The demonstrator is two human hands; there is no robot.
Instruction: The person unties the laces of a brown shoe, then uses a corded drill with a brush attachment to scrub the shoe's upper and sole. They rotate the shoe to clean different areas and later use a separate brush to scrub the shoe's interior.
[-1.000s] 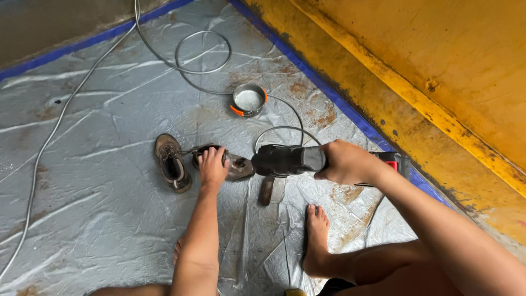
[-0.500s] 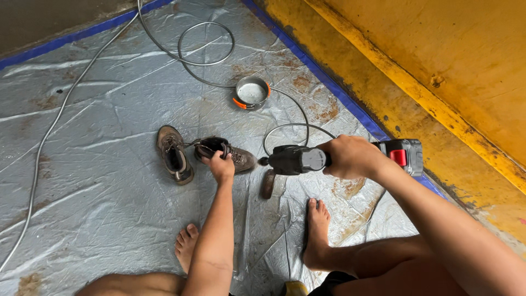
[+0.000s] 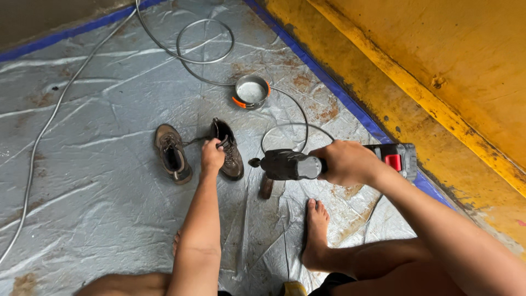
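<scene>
My left hand [image 3: 211, 155] grips the collar of a worn brown shoe [image 3: 229, 152] that stands on the grey plastic sheet. Its partner, a second brown shoe [image 3: 171, 153], lies just to the left, lace trailing between them. My right hand [image 3: 345, 163] holds a dark corded power drill [image 3: 290, 165] by its body, level above the sheet, chuck pointing left toward the shoe. The drill's red and black rear end [image 3: 397, 158] sticks out behind my hand. My bare right foot [image 3: 316, 230] rests below the drill.
A grey cable [image 3: 204, 40] loops across the sheet [image 3: 93, 208] at the top and runs down the left side. A small round tin with an orange rim [image 3: 251, 91] sits beyond the shoes. A blue tape edge [image 3: 334, 90] and a yellow stained wall [image 3: 438, 71] bound the right.
My left hand has gone from resting on the right shoe to gripping its collar and tipping it more upright. The drill stays in my right hand, shifted slightly.
</scene>
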